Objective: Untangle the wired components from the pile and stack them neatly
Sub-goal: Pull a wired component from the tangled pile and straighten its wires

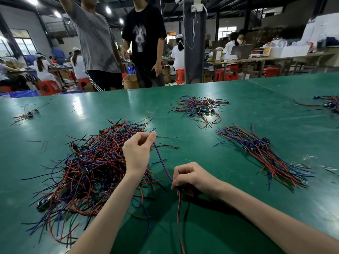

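Note:
A big tangled pile (88,167) of red, blue and black wired components lies on the green table at the left. My left hand (136,151) is raised over the pile's right edge and pinches the far end of a blue wire (162,162). That wire runs down to my right hand (190,177), which grips a small dark component near the table; a red wire (179,213) and a black one hang from it toward me. A neat stack (264,154) of straightened components lies to the right.
A second loose tangle (198,107) sits further back in the middle. Smaller clusters lie at the far left (29,113) and the far right edge (328,104). A rubber band (147,112) lies on the table. Two people stand beyond the table's far edge.

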{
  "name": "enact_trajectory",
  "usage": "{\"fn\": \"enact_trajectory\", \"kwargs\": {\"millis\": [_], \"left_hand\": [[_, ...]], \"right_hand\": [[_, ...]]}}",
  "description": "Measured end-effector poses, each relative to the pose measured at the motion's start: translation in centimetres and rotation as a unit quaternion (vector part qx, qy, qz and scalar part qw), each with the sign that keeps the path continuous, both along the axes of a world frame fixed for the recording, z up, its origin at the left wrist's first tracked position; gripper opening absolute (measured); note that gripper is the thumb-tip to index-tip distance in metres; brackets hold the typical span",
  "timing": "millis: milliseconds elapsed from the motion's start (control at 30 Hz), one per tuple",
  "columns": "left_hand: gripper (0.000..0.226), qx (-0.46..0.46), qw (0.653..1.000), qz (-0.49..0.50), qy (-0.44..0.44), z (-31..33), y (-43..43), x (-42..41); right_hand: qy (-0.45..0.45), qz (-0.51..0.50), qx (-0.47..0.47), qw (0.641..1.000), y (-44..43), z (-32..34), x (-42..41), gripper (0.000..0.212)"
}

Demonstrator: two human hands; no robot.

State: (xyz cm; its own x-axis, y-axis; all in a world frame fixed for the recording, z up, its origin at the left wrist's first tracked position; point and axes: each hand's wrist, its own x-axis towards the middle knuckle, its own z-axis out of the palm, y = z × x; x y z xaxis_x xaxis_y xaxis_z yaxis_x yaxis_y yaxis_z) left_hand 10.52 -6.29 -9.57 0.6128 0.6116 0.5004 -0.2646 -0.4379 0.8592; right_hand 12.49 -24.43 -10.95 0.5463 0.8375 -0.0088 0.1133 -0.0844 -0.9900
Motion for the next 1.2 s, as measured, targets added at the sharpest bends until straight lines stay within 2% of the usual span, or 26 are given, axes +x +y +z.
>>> {"fn": "enact_trajectory", "kwargs": {"millis": [100, 200, 233, 333, 367, 433, 533, 567, 667, 833, 967, 1200], "left_hand": [[0.016, -0.081, 0.996, -0.030, 0.006, -0.2, 0.1, 0.1], [0.007, -0.101, 0.992, -0.069, 0.031, -0.3, -0.4, 0.2], [0.011, -0.107, 0.989, -0.084, 0.051, -0.3, -0.6, 0.3], [0.077, -0.139, 0.978, -0.111, 0.107, -0.2, -1.7, 0.2], [0.085, -0.140, 0.976, -0.118, 0.114, -0.2, -2.2, 0.2], [0.076, -0.125, 0.975, -0.136, 0.126, -0.5, -3.5, -0.2], [0.016, -0.090, 0.959, -0.213, 0.162, -1.2, -5.5, -0.4], [0.006, -0.080, 0.950, -0.244, 0.175, -1.5, -6.0, -0.4], [0.014, -0.097, 0.934, -0.284, 0.196, -2.3, -6.9, -0.9], [0.021, -0.201, 0.922, -0.276, 0.182, -1.9, -7.4, -1.4], [0.016, -0.214, 0.919, -0.283, 0.174, -1.5, -7.5, -1.7], [0.007, -0.214, 0.919, -0.295, 0.148, -1.6, -8.9, -2.2]], "right_hand": [[0.021, -0.011, 0.014, 1.000, 0.0, 0.0, 0.0, 0.022], [0.037, -0.060, 0.034, 0.997, 0.1, 0.0, 0.0, 0.016], [0.046, -0.089, 0.045, 0.994, 0.1, 0.0, 0.2, 0.019], [0.089, -0.171, 0.088, 0.977, -0.1, 0.2, 1.4, 0.024], [0.103, -0.191, 0.102, 0.971, -0.3, 0.4, 1.8, 0.023], [0.139, -0.224, 0.129, 0.956, -0.7, 0.7, 2.7, 0.018], [0.170, -0.247, 0.160, 0.940, -1.2, 0.8, 3.6, 0.013], [0.168, -0.252, 0.162, 0.939, -1.3, 0.8, 3.8, 0.013], [0.150, -0.262, 0.154, 0.941, -1.4, 0.8, 4.2, 0.014], [0.143, -0.257, 0.152, 0.943, -1.4, 0.8, 4.3, 0.025], [0.124, -0.250, 0.138, 0.950, -1.4, 0.7, 4.2, 0.024], [0.238, -0.233, 0.148, 0.931, -1.2, 0.6, 4.1, 0.026]]}}
